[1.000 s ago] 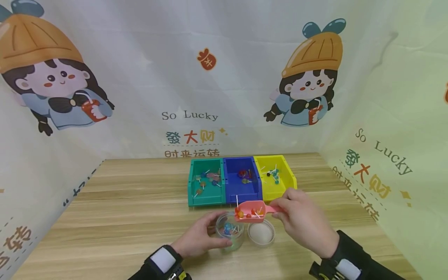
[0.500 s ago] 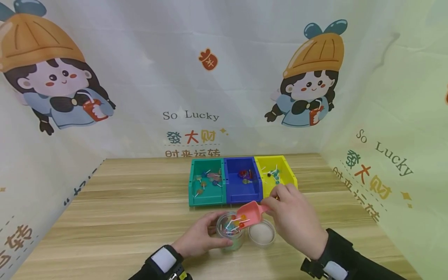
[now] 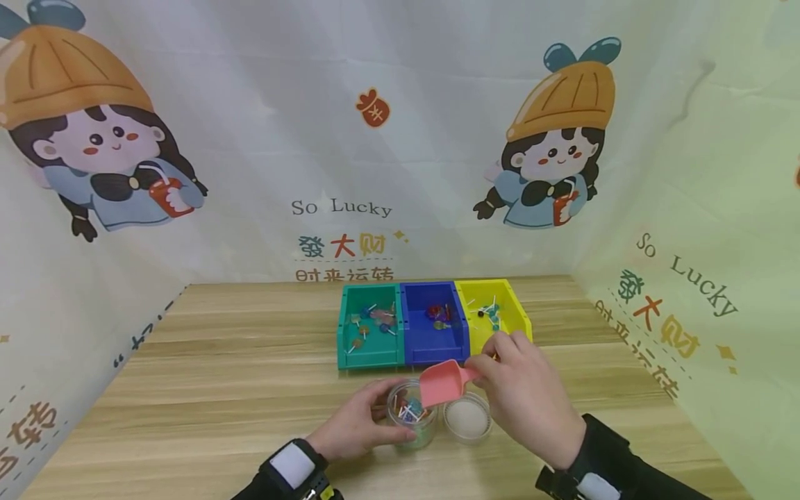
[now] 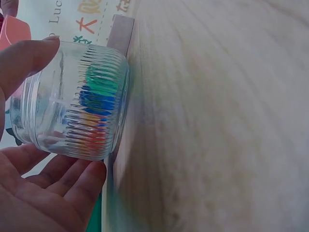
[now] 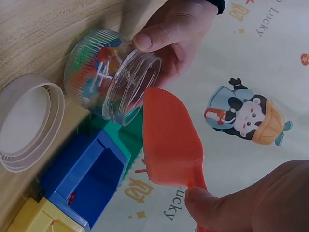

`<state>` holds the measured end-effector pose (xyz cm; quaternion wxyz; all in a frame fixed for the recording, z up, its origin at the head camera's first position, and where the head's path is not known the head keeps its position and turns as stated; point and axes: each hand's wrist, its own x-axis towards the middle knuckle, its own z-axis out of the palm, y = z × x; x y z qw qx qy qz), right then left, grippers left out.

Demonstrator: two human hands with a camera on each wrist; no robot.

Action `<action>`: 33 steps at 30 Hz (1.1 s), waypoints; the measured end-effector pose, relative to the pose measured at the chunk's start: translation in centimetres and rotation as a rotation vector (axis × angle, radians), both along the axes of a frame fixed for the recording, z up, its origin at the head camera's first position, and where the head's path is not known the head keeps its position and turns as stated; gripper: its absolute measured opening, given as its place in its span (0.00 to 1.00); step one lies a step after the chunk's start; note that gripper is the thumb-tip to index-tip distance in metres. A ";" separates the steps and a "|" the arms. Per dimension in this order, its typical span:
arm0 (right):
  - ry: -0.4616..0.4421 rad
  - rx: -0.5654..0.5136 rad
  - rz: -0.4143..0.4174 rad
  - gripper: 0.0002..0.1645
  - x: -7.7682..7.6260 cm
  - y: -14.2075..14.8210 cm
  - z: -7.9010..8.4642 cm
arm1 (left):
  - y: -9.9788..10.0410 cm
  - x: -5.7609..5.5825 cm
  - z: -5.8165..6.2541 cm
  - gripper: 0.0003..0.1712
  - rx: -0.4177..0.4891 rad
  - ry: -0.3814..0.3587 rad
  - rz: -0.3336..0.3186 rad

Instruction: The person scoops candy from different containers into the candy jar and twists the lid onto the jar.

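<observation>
My left hand [image 3: 359, 425] grips a clear ribbed jar [image 4: 94, 111] that stands on the table, thumb on one side and fingers on the other. Inside the jar lie small coloured lollipops [image 5: 102, 72] with white sticks. My right hand [image 3: 531, 392] pinches the handle of a pink scoop [image 3: 442, 383]. The scoop is tilted over the jar's right rim, and its bowl holds nothing. Just right of the jar, a white round lid [image 3: 467, 419] rests on the table.
Behind the jar stand three joined bins: green [image 3: 369, 359], blue [image 3: 435, 355] and yellow [image 3: 520, 321]. Each has small lollipops in it. A printed cloth [image 3: 437, 139] hangs behind and along both sides of the wooden table [image 3: 237, 361].
My right hand has tipped the scoop toward the jar, and the red and orange lollipops have slid out of it into the jar. The left hand and jar have stayed put.
</observation>
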<state>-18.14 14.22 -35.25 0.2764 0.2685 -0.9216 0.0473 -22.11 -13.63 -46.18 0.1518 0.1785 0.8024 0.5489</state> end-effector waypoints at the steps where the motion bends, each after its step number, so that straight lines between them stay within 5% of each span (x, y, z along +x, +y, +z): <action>1: 0.005 -0.002 0.004 0.13 0.0 0.0 -0.1 | 0.0 0.0 0.0 0.48 0.001 -0.003 -0.001; 27: 0.003 -0.036 0.039 0.12 0.2 -0.5 -0.4 | -0.8 0.0 1.2 0.51 0.050 -0.025 0.028; 33: 0.013 -0.065 0.050 0.12 0.0 -0.9 -0.1 | -1.5 -0.4 2.2 0.48 0.085 0.051 0.033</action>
